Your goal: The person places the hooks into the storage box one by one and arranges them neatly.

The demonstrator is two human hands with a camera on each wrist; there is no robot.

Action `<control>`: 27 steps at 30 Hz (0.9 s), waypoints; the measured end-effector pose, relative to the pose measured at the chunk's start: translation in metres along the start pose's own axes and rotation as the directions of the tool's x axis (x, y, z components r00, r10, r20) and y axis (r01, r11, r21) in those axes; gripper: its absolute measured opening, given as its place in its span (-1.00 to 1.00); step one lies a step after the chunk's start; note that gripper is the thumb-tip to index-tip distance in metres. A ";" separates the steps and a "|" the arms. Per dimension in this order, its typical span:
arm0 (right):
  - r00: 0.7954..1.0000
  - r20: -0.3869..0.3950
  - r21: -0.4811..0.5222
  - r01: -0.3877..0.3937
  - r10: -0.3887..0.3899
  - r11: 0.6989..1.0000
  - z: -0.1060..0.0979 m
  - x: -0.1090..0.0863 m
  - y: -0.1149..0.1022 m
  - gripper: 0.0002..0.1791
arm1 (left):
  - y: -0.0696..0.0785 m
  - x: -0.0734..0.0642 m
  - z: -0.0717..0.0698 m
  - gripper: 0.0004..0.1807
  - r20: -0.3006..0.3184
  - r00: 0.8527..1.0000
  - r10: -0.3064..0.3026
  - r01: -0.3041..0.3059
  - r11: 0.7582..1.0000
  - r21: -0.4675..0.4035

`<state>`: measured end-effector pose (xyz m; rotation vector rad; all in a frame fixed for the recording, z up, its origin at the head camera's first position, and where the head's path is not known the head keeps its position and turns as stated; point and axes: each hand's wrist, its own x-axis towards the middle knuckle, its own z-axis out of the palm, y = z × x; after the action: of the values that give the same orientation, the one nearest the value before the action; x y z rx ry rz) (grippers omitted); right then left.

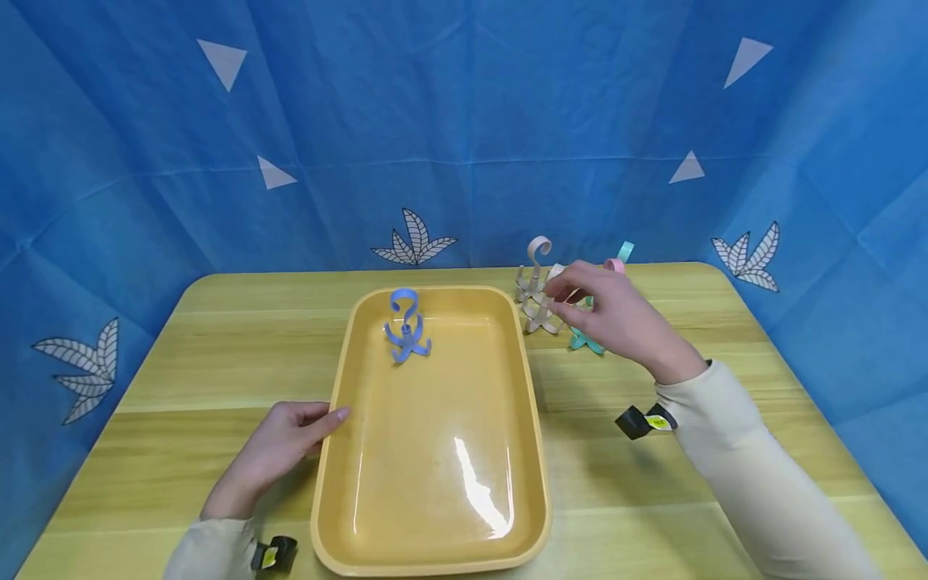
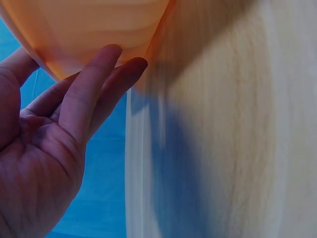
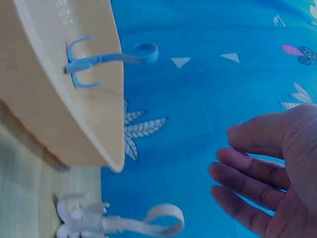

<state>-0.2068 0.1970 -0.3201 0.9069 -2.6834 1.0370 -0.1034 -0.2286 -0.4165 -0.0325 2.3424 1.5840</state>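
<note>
Tray (image 1: 416, 451): far rim lies near the table's (image 1: 217, 354) back edge; blue curtain (image 1: 464, 121) hangs behind. Wide strips of table run left and right of the tray; inside it, broad floor on the near side of the blue hook (image 1: 408, 342), which stands upright at the tray's far left.

Just right of the tray's far corner: pale hooks (image 1: 532, 288) bunched close. Farther right of it, teal hook (image 1: 586, 344) and pink hook (image 1: 615, 264), partly masked by the right hand (image 1: 616, 310).

Right hand: fingers loosely bent, thumb apart, nothing seen gripped. Left hand (image 1: 279, 443): pinches the tray's left rim, thumb above.
</note>
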 end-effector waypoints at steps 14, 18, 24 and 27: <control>0.986 -0.072 -0.126 -0.156 0.148 0.980 -0.034 -0.026 0.032 -0.75 | 0.002 -0.002 -0.001 -0.56 0.008 1.000 -0.004 0.004 1.000 -0.024; 0.979 -0.078 -0.121 -0.196 0.188 0.973 -0.036 -0.029 0.043 -0.72 | 0.003 -0.002 -0.001 -0.56 0.005 1.000 -0.008 0.008 1.000 -0.020; 0.975 -0.043 -0.128 -0.221 0.217 0.967 -0.034 -0.031 0.055 -0.71 | 0.003 -0.003 -0.001 -0.55 0.008 1.000 -0.021 0.021 1.000 -0.012; 0.975 -0.040 -0.144 -0.223 0.220 0.964 -0.032 -0.033 0.060 -0.70 | 0.002 -0.004 -0.001 -0.55 0.012 1.000 -0.017 0.017 1.000 -0.010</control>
<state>-0.2179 0.2686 -0.3407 0.5750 -2.8458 0.8639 -0.1006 -0.2286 -0.4131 -0.0444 2.3192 1.5831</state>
